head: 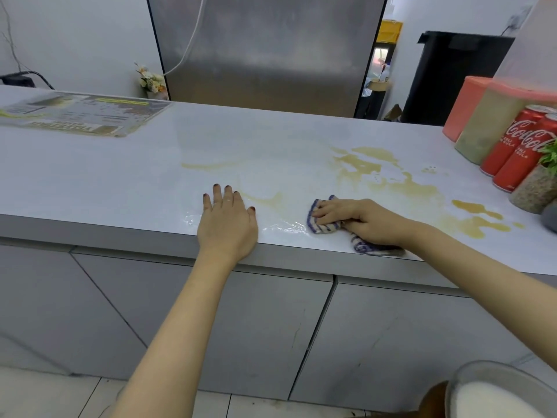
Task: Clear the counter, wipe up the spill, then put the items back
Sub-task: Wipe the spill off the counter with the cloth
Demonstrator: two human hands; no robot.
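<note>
The left hand [226,218] lies flat, fingers spread, on the counter [120,176] by its front edge, a sound brace for leaning into the wipe. Just right of it the right hand [358,220] curls its fingers over the bunched blue-striped cloth [324,226] and presses it to the counter. The brown spill [401,182] lies mostly further right, so firm strokes should, I judge, draw the puddles inward, away from the red cans [512,146] at the far end.
</note>
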